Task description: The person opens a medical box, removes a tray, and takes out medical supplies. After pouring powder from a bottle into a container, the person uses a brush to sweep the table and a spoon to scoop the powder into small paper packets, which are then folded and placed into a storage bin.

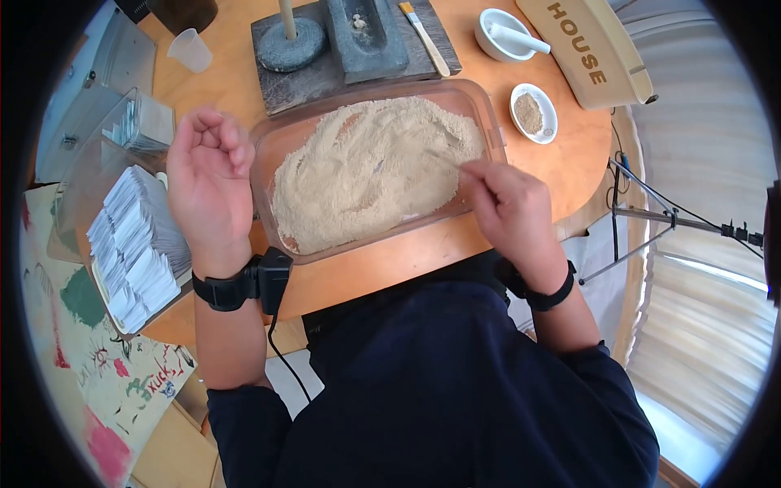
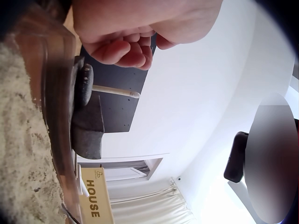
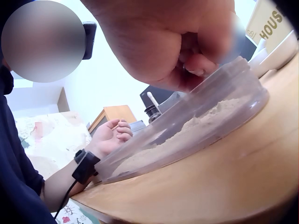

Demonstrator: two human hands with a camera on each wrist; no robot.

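A clear plastic tub (image 1: 259, 175) holds a wide bed of pale, sandy powder (image 1: 350, 179) with ridges and hollows. Over its right side, my right hand (image 1: 512, 207) pinches a thin, stick-like tool (image 1: 446, 158) that points into the powder; its exact kind cannot be made out. In the right wrist view the curled fingers (image 3: 198, 65) are just above the tub's rim and the tool is hidden. My left hand (image 1: 213, 175) is beside the tub's left edge, palm up, fingers loosely bent, with nothing in it.
Behind the tub, a dark board (image 1: 272, 96) carries a round grindstone (image 1: 291, 50), a stone trough (image 1: 366, 53) and a brush (image 1: 425, 39). A mortar (image 1: 498, 55), a small powder dish (image 1: 547, 137) and a HOUSE box (image 1: 582, 49) stand right. Packed paper slips (image 1: 134, 244) sit left.
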